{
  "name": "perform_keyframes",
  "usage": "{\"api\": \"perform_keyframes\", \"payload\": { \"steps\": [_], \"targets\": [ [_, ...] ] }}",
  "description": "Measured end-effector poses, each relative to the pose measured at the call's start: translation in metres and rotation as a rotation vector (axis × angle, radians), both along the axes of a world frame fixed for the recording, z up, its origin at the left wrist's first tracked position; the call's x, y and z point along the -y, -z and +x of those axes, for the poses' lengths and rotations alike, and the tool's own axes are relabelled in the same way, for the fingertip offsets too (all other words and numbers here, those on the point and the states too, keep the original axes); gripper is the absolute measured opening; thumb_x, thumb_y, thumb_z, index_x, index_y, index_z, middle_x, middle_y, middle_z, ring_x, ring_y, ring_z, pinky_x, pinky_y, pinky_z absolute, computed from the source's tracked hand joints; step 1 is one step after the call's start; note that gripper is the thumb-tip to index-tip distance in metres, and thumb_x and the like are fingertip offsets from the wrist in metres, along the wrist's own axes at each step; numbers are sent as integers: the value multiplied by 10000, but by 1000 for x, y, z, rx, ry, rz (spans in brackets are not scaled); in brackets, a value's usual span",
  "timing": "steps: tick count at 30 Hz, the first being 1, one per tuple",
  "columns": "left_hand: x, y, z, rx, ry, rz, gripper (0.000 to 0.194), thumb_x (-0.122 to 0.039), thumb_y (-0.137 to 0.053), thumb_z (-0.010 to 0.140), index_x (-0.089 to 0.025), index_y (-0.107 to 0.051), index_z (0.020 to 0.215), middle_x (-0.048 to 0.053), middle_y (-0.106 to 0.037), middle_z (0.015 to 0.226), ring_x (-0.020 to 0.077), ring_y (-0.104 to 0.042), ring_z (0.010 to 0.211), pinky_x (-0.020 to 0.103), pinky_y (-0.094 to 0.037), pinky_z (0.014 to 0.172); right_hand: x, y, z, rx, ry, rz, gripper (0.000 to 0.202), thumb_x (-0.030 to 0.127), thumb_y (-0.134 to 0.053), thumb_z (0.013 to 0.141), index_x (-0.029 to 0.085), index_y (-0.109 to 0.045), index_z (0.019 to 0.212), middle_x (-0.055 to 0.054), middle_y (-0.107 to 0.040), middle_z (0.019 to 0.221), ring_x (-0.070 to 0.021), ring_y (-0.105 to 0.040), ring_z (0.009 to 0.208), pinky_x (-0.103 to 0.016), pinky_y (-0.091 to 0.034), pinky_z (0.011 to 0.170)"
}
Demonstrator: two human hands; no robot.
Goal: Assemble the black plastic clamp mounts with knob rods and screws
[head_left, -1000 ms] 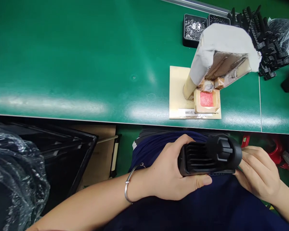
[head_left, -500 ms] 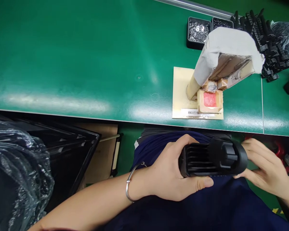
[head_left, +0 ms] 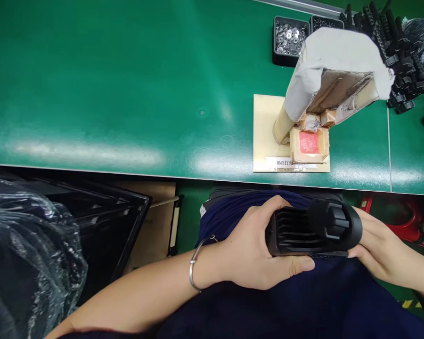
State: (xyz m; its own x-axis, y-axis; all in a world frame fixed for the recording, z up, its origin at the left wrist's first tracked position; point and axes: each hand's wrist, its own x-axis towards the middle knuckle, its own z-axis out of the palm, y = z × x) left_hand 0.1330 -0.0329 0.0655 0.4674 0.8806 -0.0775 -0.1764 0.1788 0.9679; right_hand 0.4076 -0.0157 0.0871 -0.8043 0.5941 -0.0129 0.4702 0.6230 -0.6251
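Note:
A black ribbed part with a round knob [head_left: 297, 231] is held over my lap, in front of the table edge. My left hand [head_left: 256, 247] grips its left end, thumb along the near side and fingers around the far side. At its right end, my right hand [head_left: 381, 245] is closed against the part, the fingertips partly hidden behind it. Beyond the hands a fixture on a cream base plate [head_left: 265, 134] stands on the green table [head_left: 127, 94]. It has a grey-wrapped top [head_left: 339, 49] and a small block with a pink recess [head_left: 309, 142].
Behind the fixture are a black tray of metal washers [head_left: 290, 40] and a second tray of small dark parts [head_left: 327, 22]. Black parts [head_left: 403, 61] are piled at the back right. Below the table lie plastic-wrapped items [head_left: 28, 263] at left and a red stool [head_left: 406, 226] at right.
My right hand has moved in to the left, its fingers now closed at the part's right end. The camera view has shifted slightly.

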Motion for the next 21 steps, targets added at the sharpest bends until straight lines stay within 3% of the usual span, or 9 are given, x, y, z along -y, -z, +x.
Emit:
{"api": "perform_keyframes", "payload": {
  "steps": [2, 3, 5, 8, 11, 17, 21],
  "targets": [
    [1, 0, 0, 14, -9, 40, 451, -241, -852, 714, -179, -493, 980, -44, -613, 652, 98, -528, 538, 209, -428, 508, -8, -6, 2, -3, -53, -196, 356, 411, -305, 1088, 193, -551, 952, -46, -572, 844, -158, -550, 785, -265, -509, 671],
    [1, 1, 0, 23, -21, 55, 460, -236, -854, 714, -179, -490, 989, -44, -616, 661, 96, -533, 544, 209, -434, 524, -10, -8, 2, 0, -60, -203, 353, 420, -308, 1084, 196, -558, 979, -47, -578, 850, -160, -560, 794, -267, -515, 674],
    [2, 2, -1, 47, -57, 46, 469, -228, -856, 719, -185, -480, 997, -48, -617, 679, 93, -542, 562, 207, -449, 556, -8, -9, 4, 0, -10, -18, 273, 387, -414, 1064, 168, -576, 1066, -82, -597, 906, -199, -573, 839, -326, -514, 713],
    [4, 3, -2, 89, -87, -3, 456, -222, -853, 724, -193, -478, 981, -53, -599, 699, 92, -540, 590, 201, -462, 572, 2, -5, 4, -1, 40, 369, 178, 214, -577, 989, 102, -590, 1126, -130, -601, 962, -259, -569, 860, -414, -473, 752],
    [3, 4, -2, 62, -80, -16, 457, -237, -854, 720, -187, -479, 976, -44, -595, 704, 97, -529, 592, 210, -457, 563, 12, 4, 2, 22, 9, 459, 142, 156, -511, 998, 90, -589, 1096, -132, -587, 949, -262, -551, 850, -428, -451, 752],
    [1, 3, -3, -5, -7, 55, 452, -281, -840, 737, -198, -465, 976, -56, -602, 646, 101, -523, 529, 220, -422, 511, 8, 10, -3, -83, 69, 85, 245, 297, -380, 1074, 140, -559, 1016, -94, -556, 890, -198, -515, 785, -351, -488, 679],
    [0, 2, -3, -140, -3, 225, 501, -345, -848, 711, -168, -527, 1052, -15, -636, 700, 143, -598, 566, 248, -470, 523, 1, 1, -2, -138, -27, -194, 182, 140, -392, 1034, 183, -560, 978, -61, -582, 831, -182, -589, 758, -298, -546, 651]
  ]
}}
